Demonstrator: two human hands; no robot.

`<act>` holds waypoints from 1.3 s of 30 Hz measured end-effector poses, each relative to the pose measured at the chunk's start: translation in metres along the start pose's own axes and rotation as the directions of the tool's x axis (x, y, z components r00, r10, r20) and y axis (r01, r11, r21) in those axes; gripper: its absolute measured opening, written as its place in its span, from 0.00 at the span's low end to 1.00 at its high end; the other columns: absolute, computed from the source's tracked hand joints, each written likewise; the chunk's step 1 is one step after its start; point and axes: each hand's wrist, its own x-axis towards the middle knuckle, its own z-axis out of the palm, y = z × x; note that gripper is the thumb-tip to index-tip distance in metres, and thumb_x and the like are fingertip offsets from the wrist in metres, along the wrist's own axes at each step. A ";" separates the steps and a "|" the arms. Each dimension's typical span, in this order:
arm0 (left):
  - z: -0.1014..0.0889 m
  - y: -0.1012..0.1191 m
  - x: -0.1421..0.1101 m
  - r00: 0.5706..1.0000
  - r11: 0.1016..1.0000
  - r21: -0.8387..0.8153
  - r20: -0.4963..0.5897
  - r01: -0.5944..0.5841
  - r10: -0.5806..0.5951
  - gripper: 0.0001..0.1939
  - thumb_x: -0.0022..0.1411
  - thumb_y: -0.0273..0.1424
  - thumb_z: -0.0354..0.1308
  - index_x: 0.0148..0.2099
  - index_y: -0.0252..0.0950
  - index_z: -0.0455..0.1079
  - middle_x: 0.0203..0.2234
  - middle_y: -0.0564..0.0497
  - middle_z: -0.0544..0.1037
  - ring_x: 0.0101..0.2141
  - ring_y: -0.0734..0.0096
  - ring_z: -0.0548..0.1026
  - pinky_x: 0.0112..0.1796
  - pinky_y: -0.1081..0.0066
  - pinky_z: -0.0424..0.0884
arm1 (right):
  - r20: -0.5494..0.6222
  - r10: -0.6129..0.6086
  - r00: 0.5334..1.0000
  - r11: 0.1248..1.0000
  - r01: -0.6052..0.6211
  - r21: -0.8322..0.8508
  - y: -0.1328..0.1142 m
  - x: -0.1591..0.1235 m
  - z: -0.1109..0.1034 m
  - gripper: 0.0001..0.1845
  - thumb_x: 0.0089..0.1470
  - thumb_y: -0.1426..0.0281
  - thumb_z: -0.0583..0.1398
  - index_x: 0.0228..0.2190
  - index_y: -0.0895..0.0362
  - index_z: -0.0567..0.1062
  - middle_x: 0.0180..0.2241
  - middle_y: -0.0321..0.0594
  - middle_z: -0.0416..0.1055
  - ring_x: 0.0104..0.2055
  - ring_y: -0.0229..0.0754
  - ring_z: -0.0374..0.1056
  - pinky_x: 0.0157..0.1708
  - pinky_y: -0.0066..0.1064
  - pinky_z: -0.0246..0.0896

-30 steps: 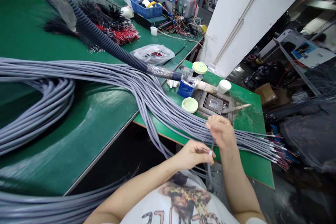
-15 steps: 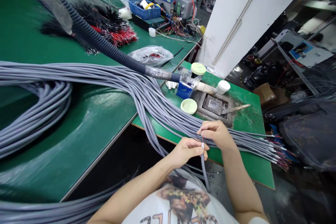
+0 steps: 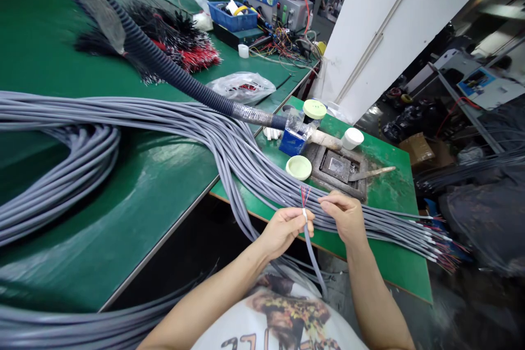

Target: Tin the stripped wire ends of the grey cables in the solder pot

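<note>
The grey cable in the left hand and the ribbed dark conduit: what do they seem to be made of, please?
The grey cable seems to have a soft plastic sheath, probably PVC: matte, smooth and flexible. The ribbed dark conduit looks like corrugated plastic with a slight sheen, though its exact plastic cannot be told.

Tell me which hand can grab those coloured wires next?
Probably the right hand: it looks empty and sits beside the coloured wires, while the left hand holds the grey cable below them.

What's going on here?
A person pinches one grey cable in their left hand, its white-sleeved end showing thin coloured wires pointing up. Their right hand sits just beside it, above a long bundle of grey cables lying across a green workbench.
</note>
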 end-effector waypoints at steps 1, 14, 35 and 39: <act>-0.001 0.000 0.000 1.000 1.000 -0.007 -0.003 0.001 -0.001 0.13 0.51 0.36 0.67 0.36 0.31 0.77 0.22 0.49 0.77 0.24 0.73 0.74 0.30 0.74 0.68 | -0.011 -0.038 0.999 0.998 0.037 -0.046 -0.002 -0.001 -0.001 0.05 0.49 0.71 0.64 0.29 0.50 0.81 0.25 0.35 0.72 0.30 0.38 0.65 0.31 0.31 0.60; 0.003 -0.006 0.007 0.994 0.971 0.214 -0.013 -0.102 0.107 0.11 0.51 0.32 0.67 0.36 0.31 0.77 0.24 0.49 0.79 0.27 0.73 0.74 0.35 0.72 0.69 | 0.092 -0.227 0.969 0.897 0.245 -0.367 -0.042 0.005 0.008 0.03 0.50 0.73 0.63 0.28 0.53 0.77 0.26 0.36 0.71 0.32 0.40 0.66 0.35 0.34 0.62; 0.006 0.008 0.014 0.987 0.998 -0.005 -0.149 -0.063 0.061 0.12 0.51 0.33 0.67 0.37 0.30 0.76 0.26 0.49 0.78 0.24 0.78 0.74 0.29 0.77 0.72 | 0.237 -0.439 0.867 0.764 0.499 -0.409 -0.016 -0.009 -0.009 0.20 0.54 0.77 0.58 0.46 0.45 0.75 0.41 0.40 0.74 0.44 0.46 0.67 0.43 0.44 0.65; 0.011 0.014 0.019 0.985 0.994 -0.093 -0.168 -0.054 0.038 0.13 0.51 0.33 0.67 0.37 0.30 0.75 0.24 0.51 0.77 0.24 0.79 0.73 0.29 0.78 0.72 | 0.462 -0.467 0.754 0.618 0.652 -0.438 -0.007 -0.011 -0.013 0.24 0.54 0.76 0.58 0.50 0.42 0.71 0.52 0.37 0.70 0.57 0.50 0.60 0.51 0.50 0.61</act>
